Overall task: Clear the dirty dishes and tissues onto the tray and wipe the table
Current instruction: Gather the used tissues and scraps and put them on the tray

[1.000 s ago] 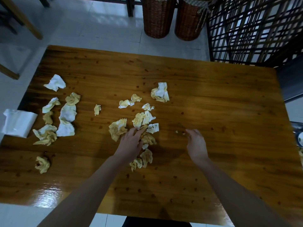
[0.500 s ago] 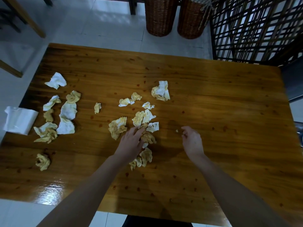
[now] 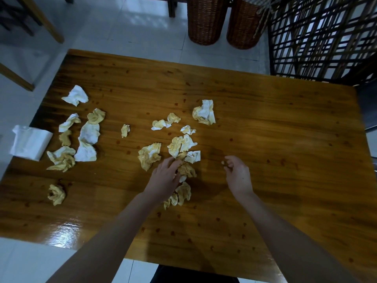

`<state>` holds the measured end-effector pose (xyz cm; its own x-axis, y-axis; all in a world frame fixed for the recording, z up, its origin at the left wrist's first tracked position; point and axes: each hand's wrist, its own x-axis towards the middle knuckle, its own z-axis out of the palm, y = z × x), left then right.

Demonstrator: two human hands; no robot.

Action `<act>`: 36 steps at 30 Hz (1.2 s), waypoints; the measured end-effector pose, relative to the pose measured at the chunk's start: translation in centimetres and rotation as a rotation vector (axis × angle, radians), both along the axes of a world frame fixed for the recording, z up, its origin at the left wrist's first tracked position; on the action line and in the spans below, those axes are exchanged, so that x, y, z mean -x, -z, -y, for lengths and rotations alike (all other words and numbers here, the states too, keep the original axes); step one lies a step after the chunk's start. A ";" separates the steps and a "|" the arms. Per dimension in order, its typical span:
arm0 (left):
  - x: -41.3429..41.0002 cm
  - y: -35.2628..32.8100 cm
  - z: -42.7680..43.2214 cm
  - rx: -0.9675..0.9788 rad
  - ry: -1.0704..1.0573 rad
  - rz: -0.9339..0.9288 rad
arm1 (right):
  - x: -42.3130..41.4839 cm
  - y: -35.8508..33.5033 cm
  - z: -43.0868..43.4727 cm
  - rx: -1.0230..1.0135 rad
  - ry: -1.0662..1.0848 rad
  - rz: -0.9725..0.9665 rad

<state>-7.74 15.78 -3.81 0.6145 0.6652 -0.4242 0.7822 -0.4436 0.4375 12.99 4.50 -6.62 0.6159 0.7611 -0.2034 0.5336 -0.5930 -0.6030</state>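
The glossy wooden table [image 3: 285,139] is dotted with reddish spots [image 3: 159,214]. Crumpled tissues [image 3: 150,155], mostly stained yellow, litter its middle, with a second scatter [image 3: 87,139] toward nine o'clock and a lone wad [image 3: 56,194] at eight. A white napkin pack [image 3: 30,142] overhangs the nine o'clock edge.

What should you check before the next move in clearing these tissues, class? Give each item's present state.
1. Left hand on the middle tissue pile: ok, fingers rest on it.
2. Right hand free: cannot tell, fingers curled by a small crumb.
3. Tray in view: not ok, none seen.
4. Tissues gathered: not ok, left-side tissues lie apart near the tissue pack.
5. Table ready for wiping: not ok, tissues and red spots on it.
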 end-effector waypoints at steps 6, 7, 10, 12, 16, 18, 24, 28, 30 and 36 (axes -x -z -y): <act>0.4 0.3 0.2 -0.010 0.002 0.010 | -0.2 0.4 -0.2 0.035 -0.008 -0.027; 0.5 0.3 0.2 -0.013 0.001 0.008 | -0.2 0.5 -0.4 0.041 -0.014 -0.035; 0.7 0.4 0.1 -0.016 -0.010 0.006 | -0.1 0.6 -0.9 0.062 -0.037 -0.049; 0.8 0.4 0.1 -0.016 -0.017 0.006 | -0.2 0.8 -1.2 0.072 -0.052 -0.041; 1.1 0.4 0.0 -0.018 -0.023 0.010 | -0.4 0.9 -1.4 0.100 -0.086 0.023; 1.2 0.4 0.0 -0.020 -0.027 0.016 | -0.3 0.7 -1.4 0.105 -0.103 0.046; 1.5 0.2 0.1 -0.021 -0.036 0.003 | 0.8 0.4 -0.9 0.138 -0.190 0.086; 1.9 0.1 0.3 -0.025 -0.031 0.007 | 1.7 0.1 -0.7 0.150 -0.236 0.090; 2.1 0.0 0.4 -0.031 -0.026 0.012 | 2.1 0.0 -0.6 0.148 -0.255 0.098; 3.0 -0.4 0.7 -0.075 -0.012 0.026 | 2.9 0.3 -0.5 0.189 -0.350 0.141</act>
